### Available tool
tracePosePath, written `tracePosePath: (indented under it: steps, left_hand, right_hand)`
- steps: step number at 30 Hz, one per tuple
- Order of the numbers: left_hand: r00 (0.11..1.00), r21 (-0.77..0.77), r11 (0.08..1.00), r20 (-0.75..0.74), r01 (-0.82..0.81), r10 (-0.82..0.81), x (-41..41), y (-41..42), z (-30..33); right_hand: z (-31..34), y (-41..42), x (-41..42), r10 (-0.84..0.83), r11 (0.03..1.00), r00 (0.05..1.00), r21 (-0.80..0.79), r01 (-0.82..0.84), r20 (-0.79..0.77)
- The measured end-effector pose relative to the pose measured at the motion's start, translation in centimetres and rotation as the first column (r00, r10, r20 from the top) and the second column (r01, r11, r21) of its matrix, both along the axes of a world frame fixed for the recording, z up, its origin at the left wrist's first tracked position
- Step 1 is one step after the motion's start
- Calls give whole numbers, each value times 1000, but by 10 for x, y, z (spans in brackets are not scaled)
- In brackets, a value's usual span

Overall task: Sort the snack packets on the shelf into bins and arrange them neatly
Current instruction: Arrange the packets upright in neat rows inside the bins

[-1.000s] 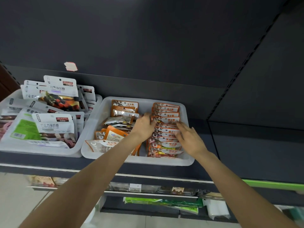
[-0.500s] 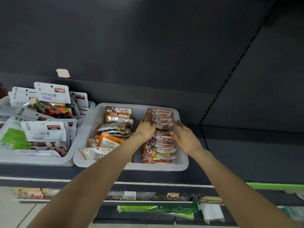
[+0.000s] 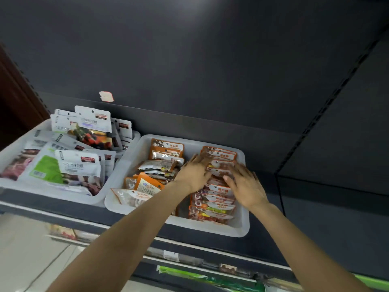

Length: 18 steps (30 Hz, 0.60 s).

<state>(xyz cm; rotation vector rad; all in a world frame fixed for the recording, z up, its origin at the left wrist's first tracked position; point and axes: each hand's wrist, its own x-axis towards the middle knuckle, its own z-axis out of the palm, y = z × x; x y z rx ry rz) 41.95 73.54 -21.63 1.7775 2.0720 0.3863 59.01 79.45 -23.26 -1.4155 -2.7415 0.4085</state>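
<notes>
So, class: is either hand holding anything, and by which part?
Nothing is clearly held. Both hands, left and right, rest flat on the top edges of the packet row.

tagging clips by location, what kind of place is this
Probably a small shop aisle: dark metal shelving, translucent white plastic bins of orange snack packets, and price-label strips on the lower shelf edge.

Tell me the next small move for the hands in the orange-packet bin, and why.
Probably press the row of orange packets together and square it up. Both the left hand and right hand rest on that row in the right bin, fingers spread. The loose packets beside it lie jumbled and look like the job after that.
</notes>
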Motion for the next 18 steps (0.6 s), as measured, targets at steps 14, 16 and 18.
tracePosePath:
  steps: [14,16,18]
  left_hand:
    - [963,-55,969,111,-242,246,-140,-90,16]
    - [975,-147,976,129,-163,183,-150,-92,15]
    - [996,-200,979,70,-34,49,-158,-91,12]
  right_hand:
    - [17,-48,-140,76,975,967,-185,-123,-244]
    - [12,-49,-158,39,951,978,-292,-99,-205]
    - [7,-50,-168,13,921,984,-382,-80,-175]
